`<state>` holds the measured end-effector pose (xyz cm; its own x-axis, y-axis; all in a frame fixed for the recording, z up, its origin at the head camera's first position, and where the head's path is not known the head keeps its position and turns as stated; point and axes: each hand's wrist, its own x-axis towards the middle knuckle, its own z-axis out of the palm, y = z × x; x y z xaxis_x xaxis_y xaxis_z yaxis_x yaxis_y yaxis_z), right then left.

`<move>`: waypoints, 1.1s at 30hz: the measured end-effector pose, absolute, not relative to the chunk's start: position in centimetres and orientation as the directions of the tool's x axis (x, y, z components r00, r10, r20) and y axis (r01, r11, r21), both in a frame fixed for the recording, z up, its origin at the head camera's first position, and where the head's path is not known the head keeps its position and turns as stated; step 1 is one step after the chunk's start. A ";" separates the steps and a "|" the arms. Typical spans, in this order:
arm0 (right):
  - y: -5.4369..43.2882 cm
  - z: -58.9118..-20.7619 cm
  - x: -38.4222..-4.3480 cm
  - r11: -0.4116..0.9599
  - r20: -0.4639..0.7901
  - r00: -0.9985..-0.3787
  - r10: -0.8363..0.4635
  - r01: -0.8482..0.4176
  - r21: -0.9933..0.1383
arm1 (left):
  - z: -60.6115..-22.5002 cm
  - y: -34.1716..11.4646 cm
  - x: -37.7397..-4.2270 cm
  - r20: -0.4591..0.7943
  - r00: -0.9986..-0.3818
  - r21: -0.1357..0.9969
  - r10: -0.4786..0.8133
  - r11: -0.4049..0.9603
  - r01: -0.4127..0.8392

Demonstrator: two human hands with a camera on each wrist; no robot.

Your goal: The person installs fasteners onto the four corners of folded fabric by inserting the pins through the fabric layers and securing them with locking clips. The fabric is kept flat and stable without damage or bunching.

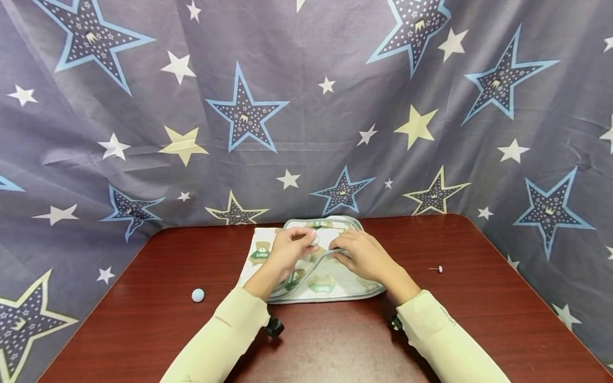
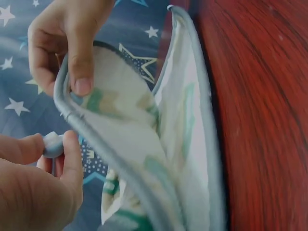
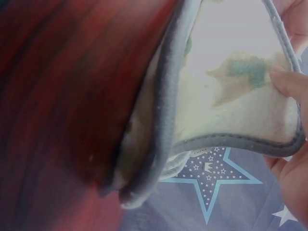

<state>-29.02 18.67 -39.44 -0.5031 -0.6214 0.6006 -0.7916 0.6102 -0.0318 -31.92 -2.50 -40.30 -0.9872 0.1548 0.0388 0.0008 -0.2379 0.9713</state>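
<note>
A white cloth [image 1: 337, 281] with a brown-and-green print and grey-blue edging lies folded at the table's far middle. My right hand [image 1: 364, 256] pinches a raised edge of it, thumb on the printed face in the right wrist view. Just left of that edge, my left hand [image 1: 282, 254] pinches a small pin with a rounded pale head [image 2: 54, 145] between thumb and fingers. A thin shaft seems to point down from the head. In the left wrist view, the pin is apart from the cloth. The lower layers of the cloth are partly hidden by its upper fold.
A light blue ball-shaped piece [image 1: 198, 295] sits on the reddish-brown table [image 1: 158, 330] to the left. A pin with a pale head [image 1: 439, 269] lies to the right. Behind the table hangs a grey curtain [image 1: 297, 143] printed with stars.
</note>
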 end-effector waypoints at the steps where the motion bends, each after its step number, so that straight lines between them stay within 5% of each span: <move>1: 18.6 -39.4 -29.0 0.610 0.601 -0.503 -0.621 -0.792 -0.032 | -40.4 -2.3 -32.0 0.043 -0.988 0.972 0.147 -0.236 0.007; 16: 18.7 -39.5 -29.1 0.616 0.602 -0.507 -0.617 -0.787 -0.031 | -41.8 -0.3 -32.3 0.085 -0.996 0.986 0.023 -0.144 0.081; 26: 18.7 -39.6 -29.1 0.611 0.598 -0.518 -0.611 -0.789 -0.059 | -42.1 0.3 -31.7 0.382 -0.924 0.913 0.009 0.150 0.379; 33: 18.8 -39.6 -29.0 0.612 0.582 -0.536 -0.611 -0.786 -0.081 | -42.1 0.2 -31.4 0.453 -0.891 0.880 0.027 0.148 0.452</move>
